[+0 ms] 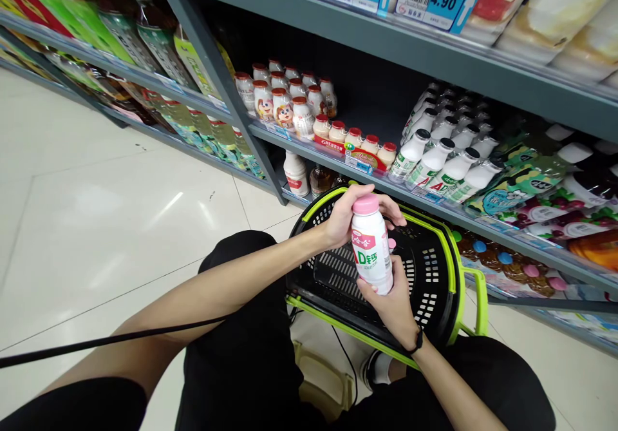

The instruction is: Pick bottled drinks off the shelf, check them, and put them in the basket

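Note:
A white bottle [371, 254] with a pink cap and a pink and green label stands nearly upright, slightly tilted, above a black basket [429, 234] with lime-green edges. My right hand [393, 299] is closed around its lower part, thumb in front. My left hand [344, 217] is wrapped round the upper part near the cap, its fingers passing behind the bottle and showing on the far side. Inside the basket, just right of the bottle, a small pink round top [391, 244] shows; the rest of it is hidden.
Ahead, a shelf [309, 151] holds red-capped bottles [282, 105], small red-lidded bottles [354, 138] and black-capped white bottles [434, 160]. More drinks stand at the left. The basket's green handle [480, 302] sticks out at right. A dark cord [120, 337] crosses my left arm.

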